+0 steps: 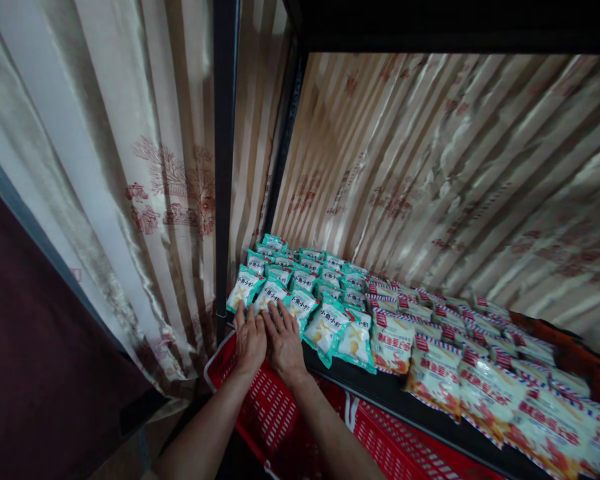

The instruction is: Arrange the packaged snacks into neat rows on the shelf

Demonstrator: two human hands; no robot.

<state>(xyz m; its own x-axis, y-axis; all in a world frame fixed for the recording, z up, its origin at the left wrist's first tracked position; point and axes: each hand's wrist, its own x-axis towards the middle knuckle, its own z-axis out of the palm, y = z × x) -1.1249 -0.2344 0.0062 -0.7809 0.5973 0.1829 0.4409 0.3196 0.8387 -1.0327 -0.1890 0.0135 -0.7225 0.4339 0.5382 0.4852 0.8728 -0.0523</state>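
My left hand reaches up to the lower edge of the front row of teal-and-white snack bags, its fingers stretched forward. Close beside it, my right hand lies with extended fingers against the bottom of a teal snack bag. Both palms face down, and the thumbs are largely hidden. Another teal bag stands just left of it, and one more stands to the right. Behind them, several rows of the same bags lean back on a black shelf.
Right of the teal bags are rows of white-and-orange snack bags with striped edges. Below the shelf, under my arms, sits a red perforated basket, with another red basket beside it. Pleated curtains hang behind; a dark post rises left.
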